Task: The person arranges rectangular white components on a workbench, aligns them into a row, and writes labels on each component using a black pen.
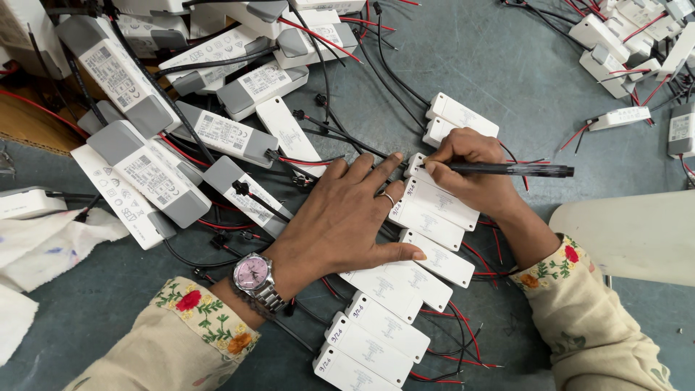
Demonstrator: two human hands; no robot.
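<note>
the right hand point(470, 163) grips a black pen point(507, 170), its tip on a white box point(420, 170) mid table. the left hand point(340, 217) lies flat, fingers spread, holding the row down. a slipping box could smudge the mark.

The left hand point(340, 217) is laid flat, palm down, at the centre of the frame, with the fingers spread and stretched toward the upper right and the thumb held out to the right. A ring is worn on one finger and a watch on the wrist. The right hand point(470, 170) is curled just right of it, in the upper middle, fingers pinched together in a writing grip, knuckles up. Both forearms are brought in from the lower edge, covered by cream sleeves with floral cuffs.
</note>
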